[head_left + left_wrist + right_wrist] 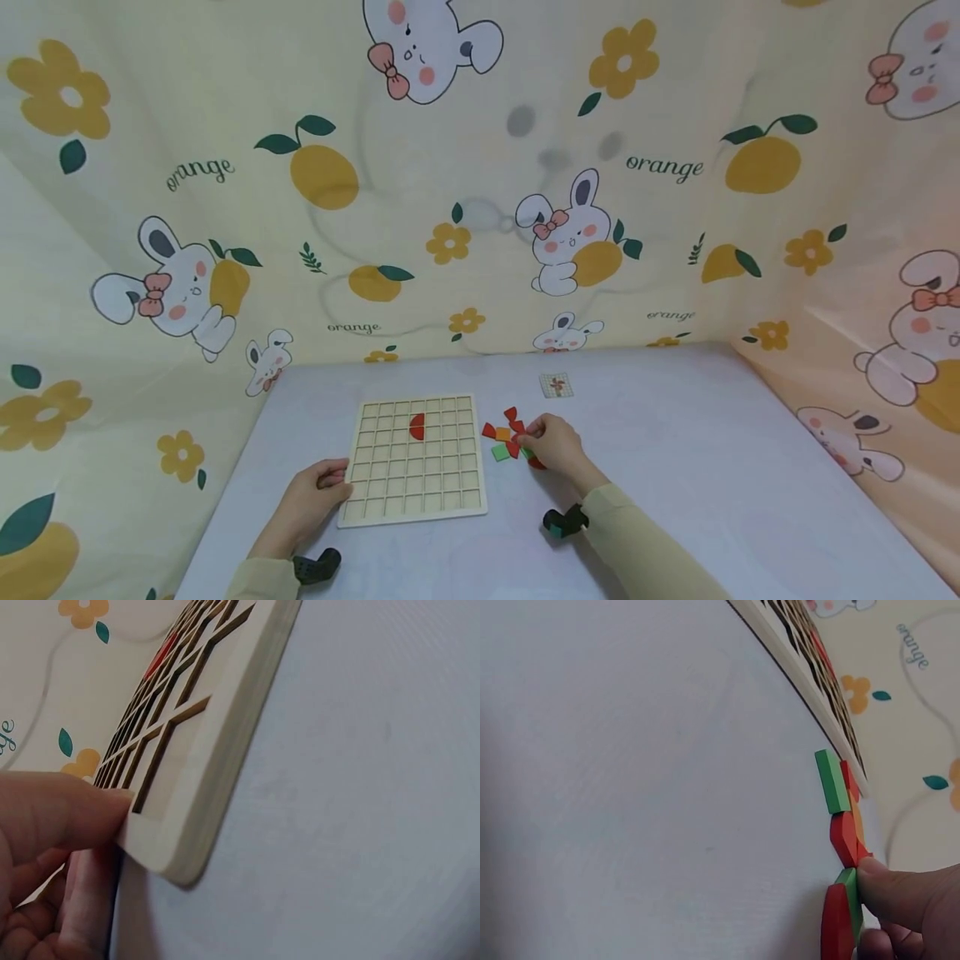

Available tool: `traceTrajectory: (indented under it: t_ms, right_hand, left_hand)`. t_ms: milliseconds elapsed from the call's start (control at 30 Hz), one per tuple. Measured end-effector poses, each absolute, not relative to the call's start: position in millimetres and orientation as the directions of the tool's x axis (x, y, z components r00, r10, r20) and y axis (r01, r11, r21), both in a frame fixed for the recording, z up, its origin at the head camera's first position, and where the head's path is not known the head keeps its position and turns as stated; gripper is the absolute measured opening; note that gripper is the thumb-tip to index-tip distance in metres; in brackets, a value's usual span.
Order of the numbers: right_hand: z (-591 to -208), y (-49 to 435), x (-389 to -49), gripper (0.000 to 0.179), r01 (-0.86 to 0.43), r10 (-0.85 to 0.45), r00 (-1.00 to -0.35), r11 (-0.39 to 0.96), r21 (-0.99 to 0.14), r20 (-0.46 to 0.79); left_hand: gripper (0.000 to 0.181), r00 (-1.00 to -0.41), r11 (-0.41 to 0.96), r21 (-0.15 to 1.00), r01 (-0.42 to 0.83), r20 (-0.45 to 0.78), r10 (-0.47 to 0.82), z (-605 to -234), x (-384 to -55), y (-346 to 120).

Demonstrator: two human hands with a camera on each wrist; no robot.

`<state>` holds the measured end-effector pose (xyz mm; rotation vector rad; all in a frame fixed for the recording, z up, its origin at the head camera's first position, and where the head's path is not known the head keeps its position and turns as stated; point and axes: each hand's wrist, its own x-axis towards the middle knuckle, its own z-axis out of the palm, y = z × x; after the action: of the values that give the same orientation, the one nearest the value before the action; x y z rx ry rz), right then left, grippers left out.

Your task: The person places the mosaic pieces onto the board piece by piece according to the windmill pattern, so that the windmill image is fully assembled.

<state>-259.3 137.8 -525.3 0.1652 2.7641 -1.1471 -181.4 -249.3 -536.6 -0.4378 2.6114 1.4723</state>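
Note:
A pale wooden grid board [450,458] lies on the table, with red curved pieces [417,427] forming a half-disc in its upper part. My left hand [311,498] holds the board's left edge, thumb on the rim [176,862] near a corner. Right of the board is a loose cluster of small blocks: red wedge-shaped pieces [511,413], an orange square [502,434] and a green square [500,452]. Over that cluster, my right hand [555,446] pinches a red piece between thumb and fingers; the fingers partly hide it. Beside the thumb stand a green block [831,782] and red blocks [837,922].
A small pattern card [557,385] with a grid and a red design lies behind the blocks. Black wrist cameras [318,567] sit on both wrists. A printed curtain [465,275] encloses the white table [675,467] at the back and sides.

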Motion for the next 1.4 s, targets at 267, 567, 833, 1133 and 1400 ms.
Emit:
traceTrajectory:
  t_ms: [267,567,833,1133,1400]
  right_hand:
    - [-529.5,136.7,-260.2,0.023,0.160,0.012,-0.981,0.624,-0.765,-0.196]
    - [-526.4,137.0,-268.7,0.014,0.158,-0.039,-0.976,0.551,-0.819,-0.215]
    - [-514.7,114.7,-274.5,0.012,0.099,-0.097,-0.979,0.532,-0.841,-0.177]
    - [-515.5,59.0,-275.9,0.005,-0.020,-0.216,-0.969,0.544,-0.839,-0.117]
    - [-523.0,26.8,-275.4,0.005,-0.069,-0.248,-0.965,0.563,-0.824,-0.088]
  left_hand:
    - [0.048,-0.950,0.486,0.818,-0.309,-0.235,-0.208,-542.4,-183.8,-251.9]
    - [0.048,-0.948,0.492,0.813,-0.311,-0.232,-0.217,-545.2,-184.8,-256.5]
    - [0.048,-0.950,0.505,0.807,-0.307,-0.226,-0.216,-544.8,-186.8,-257.5]
    - [0.047,-0.948,0.487,0.816,-0.312,-0.235,-0.215,-540.6,-185.2,-255.4]
    - [0.045,-0.953,0.480,0.825,-0.297,-0.225,-0.204,-540.0,-184.7,-251.7]
